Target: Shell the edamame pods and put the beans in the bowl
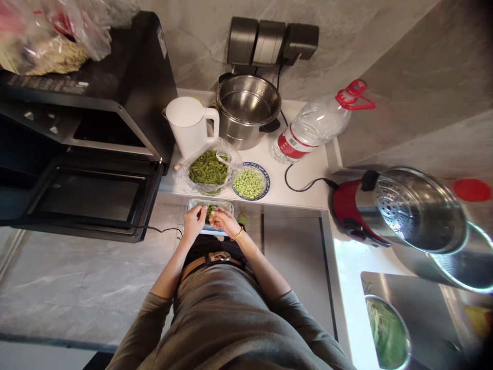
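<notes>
My left hand point(194, 222) is closed in a pinch above a clear plastic tub point(223, 229); what its fingertips hold, if anything, is too small to make out. Close beside it, my right hand point(227, 222), a gold bangle at the wrist, pinches a small light green edamame piece point(216, 209); pod or bean, I cannot tell. Dark green pieces, partly covered by the hands, lie in the tub. On the counter just beyond, an open plastic bag holds green edamame pods point(208, 167). A blue-rimmed plate point(265, 177) to its right carries shelled beans point(248, 184).
Behind the bag stand a white pitcher point(187, 123) and a steel pot point(246, 128). A large water bottle point(311, 128) leans at the right. The oven door point(92, 192) hangs open on the left. A red-based steamer point(348, 205) stands far right, near a sink point(419, 293).
</notes>
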`<state>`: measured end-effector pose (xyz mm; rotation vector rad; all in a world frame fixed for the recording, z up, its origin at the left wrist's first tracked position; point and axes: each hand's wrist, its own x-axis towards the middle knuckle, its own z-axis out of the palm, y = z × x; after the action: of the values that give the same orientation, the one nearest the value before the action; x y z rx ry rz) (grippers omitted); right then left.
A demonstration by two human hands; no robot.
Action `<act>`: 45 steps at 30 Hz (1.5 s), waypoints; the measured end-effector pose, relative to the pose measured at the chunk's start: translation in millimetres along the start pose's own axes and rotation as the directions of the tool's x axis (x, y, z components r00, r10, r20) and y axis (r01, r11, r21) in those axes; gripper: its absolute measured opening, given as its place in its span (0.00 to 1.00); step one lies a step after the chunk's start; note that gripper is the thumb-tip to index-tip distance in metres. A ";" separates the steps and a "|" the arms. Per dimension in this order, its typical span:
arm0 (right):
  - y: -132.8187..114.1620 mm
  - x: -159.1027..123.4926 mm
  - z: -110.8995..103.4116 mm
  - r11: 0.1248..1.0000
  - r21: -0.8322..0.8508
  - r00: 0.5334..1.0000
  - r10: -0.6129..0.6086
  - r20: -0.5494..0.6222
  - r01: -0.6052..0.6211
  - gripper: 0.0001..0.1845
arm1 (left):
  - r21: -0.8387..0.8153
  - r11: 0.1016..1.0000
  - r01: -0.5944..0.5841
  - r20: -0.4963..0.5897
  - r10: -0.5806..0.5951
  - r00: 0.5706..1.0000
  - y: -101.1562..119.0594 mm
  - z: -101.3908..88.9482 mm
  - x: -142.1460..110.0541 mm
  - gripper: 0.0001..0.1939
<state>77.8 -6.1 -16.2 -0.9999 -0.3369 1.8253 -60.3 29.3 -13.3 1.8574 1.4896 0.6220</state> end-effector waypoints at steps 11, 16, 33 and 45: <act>13.3 10.7 -18.9 0.992 0.082 0.984 0.104 -0.148 -0.092 0.10 | -0.068 0.998 -0.019 0.066 0.024 0.998 -11.5 3.3 -1.4 0.13; 16.9 17.0 -26.2 0.992 0.117 0.957 0.069 -0.281 -0.038 0.16 | 0.028 0.998 -0.050 -0.025 0.050 0.998 -8.6 13.2 46.4 0.12; -7.4 11.2 -36.7 0.995 0.004 0.934 -0.091 -0.346 0.099 0.13 | 0.300 0.953 0.039 0.068 -0.062 0.996 28.7 71.1 182.8 0.10; -23.8 27.3 -21.5 0.780 -0.572 0.916 -0.384 -0.119 0.252 0.21 | -0.151 0.986 -0.071 0.365 0.122 0.923 16.9 -2.6 49.8 0.07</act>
<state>104.3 24.2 -28.1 -1.4338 -0.8686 1.2970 -39.4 76.1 -1.1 1.8294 1.0863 0.3751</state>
